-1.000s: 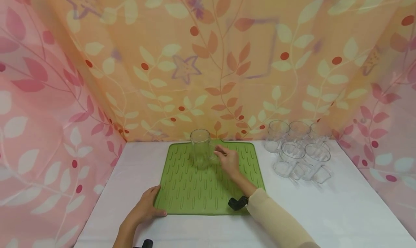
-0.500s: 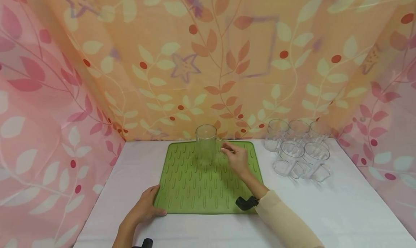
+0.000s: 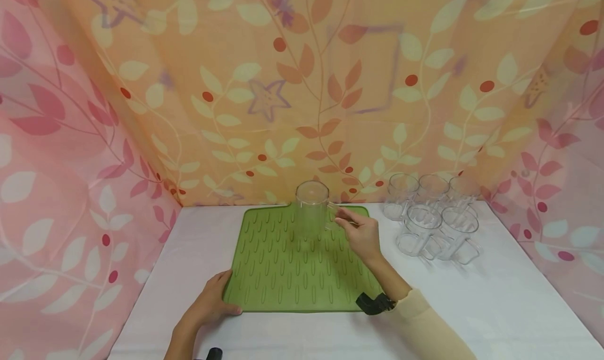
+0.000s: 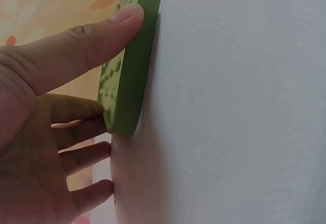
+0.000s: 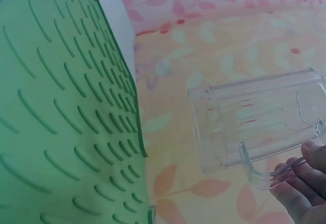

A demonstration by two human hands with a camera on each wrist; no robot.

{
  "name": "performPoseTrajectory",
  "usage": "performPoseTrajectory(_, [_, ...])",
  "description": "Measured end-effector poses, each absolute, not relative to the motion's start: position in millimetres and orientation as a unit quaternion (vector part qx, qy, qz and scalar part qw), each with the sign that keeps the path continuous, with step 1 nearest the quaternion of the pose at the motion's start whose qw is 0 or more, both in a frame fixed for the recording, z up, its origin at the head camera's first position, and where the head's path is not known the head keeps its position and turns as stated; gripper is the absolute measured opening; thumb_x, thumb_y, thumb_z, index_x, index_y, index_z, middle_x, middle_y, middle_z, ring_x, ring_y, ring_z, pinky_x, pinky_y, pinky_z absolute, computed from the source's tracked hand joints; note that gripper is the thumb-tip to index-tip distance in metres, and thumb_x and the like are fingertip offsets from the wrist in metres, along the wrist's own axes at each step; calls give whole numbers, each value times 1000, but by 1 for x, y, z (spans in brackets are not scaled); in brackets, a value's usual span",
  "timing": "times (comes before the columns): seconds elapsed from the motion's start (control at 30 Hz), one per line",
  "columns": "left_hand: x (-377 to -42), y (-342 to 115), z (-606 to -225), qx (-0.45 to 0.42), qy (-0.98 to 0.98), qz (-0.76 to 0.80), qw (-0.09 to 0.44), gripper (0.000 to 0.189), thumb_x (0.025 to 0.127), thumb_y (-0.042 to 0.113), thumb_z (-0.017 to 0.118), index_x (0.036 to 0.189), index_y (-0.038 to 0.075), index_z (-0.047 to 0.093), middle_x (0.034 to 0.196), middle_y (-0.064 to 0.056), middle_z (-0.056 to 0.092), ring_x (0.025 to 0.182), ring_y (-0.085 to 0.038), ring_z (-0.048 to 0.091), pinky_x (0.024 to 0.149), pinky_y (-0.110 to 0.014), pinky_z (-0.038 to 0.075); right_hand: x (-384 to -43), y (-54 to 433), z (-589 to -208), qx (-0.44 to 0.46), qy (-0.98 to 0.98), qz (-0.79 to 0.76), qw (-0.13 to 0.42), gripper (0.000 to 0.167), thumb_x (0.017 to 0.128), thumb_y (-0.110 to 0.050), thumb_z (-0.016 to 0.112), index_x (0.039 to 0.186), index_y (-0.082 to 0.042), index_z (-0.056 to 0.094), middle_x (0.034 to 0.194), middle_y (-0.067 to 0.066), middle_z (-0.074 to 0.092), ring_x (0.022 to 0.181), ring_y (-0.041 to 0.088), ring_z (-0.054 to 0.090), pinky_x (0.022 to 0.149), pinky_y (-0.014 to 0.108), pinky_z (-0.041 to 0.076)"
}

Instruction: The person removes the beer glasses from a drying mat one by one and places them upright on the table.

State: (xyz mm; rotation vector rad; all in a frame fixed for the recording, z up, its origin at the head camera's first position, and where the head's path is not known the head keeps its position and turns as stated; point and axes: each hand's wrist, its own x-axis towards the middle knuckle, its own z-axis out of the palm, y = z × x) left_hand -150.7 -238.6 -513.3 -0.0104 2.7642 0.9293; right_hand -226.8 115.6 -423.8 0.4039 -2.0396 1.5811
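My right hand [image 3: 362,235] pinches the handle of a clear glass mug [image 3: 311,210], upright above the back part of a green ridged drying mat [image 3: 273,284]. In the right wrist view, thumb and fingers hold the mug's handle [image 5: 260,178], and a gap separates the mug from the mat. At the mat's front left corner, my left hand [image 3: 211,300] rests with its thumb on the front edge and its fingers along the left side. The left wrist view shows the thumb [image 4: 97,43] on the mat's edge [image 4: 133,76], with the fingers fairly straight.
Several clear glass mugs [image 3: 423,221] stand in two rows on the white tabletop [image 3: 439,307], right of the mat. Patterned cloth [image 3: 306,87] hangs behind the table, with pink cloth on both sides.
The right hand has moved to the right with the mug, from the mat's middle-left back area toward its right. The left hand has stayed at the mat's corner.
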Motion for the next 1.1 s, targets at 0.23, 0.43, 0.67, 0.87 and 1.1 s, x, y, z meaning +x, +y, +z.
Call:
performPoseTrajectory(0.23, [-151, -239, -513, 0, 942, 316, 110, 110, 58, 23, 92, 146, -8, 34, 147, -28, 39, 137, -49, 34, 112, -63, 31, -214, 132, -421, 149, -762, 576, 256, 26, 79, 12, 71, 104, 14, 70, 91, 28, 72, 82, 15, 74, 71, 8, 54])
performPoseTrajectory(0.43, [-150, -238, -511, 2, 943, 313, 109, 109, 59, 24, 92, 146, -8, 34, 148, -28, 39, 137, -48, 34, 112, -63, 31, -201, 143, -417, 165, -749, 584, 267, 24, 76, 16, 71, 100, 19, 68, 89, 31, 71, 81, 1, 71, 71, 12, 57])
performPoseTrajectory(0.67, [-149, -238, -510, -4, 944, 310, 118, 110, 59, 26, 91, 147, -7, 33, 149, -28, 38, 138, -49, 33, 112, -64, 30, -193, 150, -421, 171, -742, 589, 270, 25, 74, 20, 69, 99, 23, 66, 89, 35, 68, 82, -9, 67, 71, 11, 56])
performPoseTrajectory(0.87, [-149, -239, -511, -3, 943, 311, 119, 111, 60, 28, 91, 147, -6, 33, 149, -28, 37, 138, -48, 33, 112, -64, 30, -191, 152, -422, 187, -734, 587, 288, 26, 72, 23, 69, 98, 23, 66, 87, 36, 68, 83, -8, 67, 70, 13, 57])
performPoseTrajectory(1.1, [-149, -243, -511, 11, 944, 310, 115, 110, 60, 28, 91, 147, -6, 34, 148, -28, 38, 138, -49, 33, 112, -64, 30, -191, 153, -424, 179, -739, 588, 275, 25, 73, 22, 69, 98, 23, 66, 88, 35, 68, 83, -9, 67, 71, 12, 56])
